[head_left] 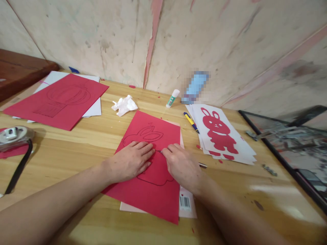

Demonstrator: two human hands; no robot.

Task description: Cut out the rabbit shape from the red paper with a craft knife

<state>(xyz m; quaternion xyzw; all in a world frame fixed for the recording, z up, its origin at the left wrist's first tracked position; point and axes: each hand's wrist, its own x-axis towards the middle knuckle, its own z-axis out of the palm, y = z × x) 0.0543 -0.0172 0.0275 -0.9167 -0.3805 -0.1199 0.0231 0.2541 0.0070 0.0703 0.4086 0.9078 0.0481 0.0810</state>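
Red rectangular paper bearing a dark-outlined rabbit [159, 170] lies at the centre of the pale wooden table [97, 217], on top of a pale pink board with a barcode [189, 211]. The left hand [133, 158] rests flat on it, palm down, fingers pointing to two o'clock. The right hand [182, 165] is curled around a slim pen-like tool [203, 165] — its tip is just beside the left fingertips, though I cannot tell whether it touches the paper. From that sheet, crumpled white tissue [125, 105] sits at eleven o'clock, a white-and-green glue stick [173, 98] at one, a red paper rabbit on white sheets [219, 132] at two, and red paper with a drawn lantern [58, 102] at ten.
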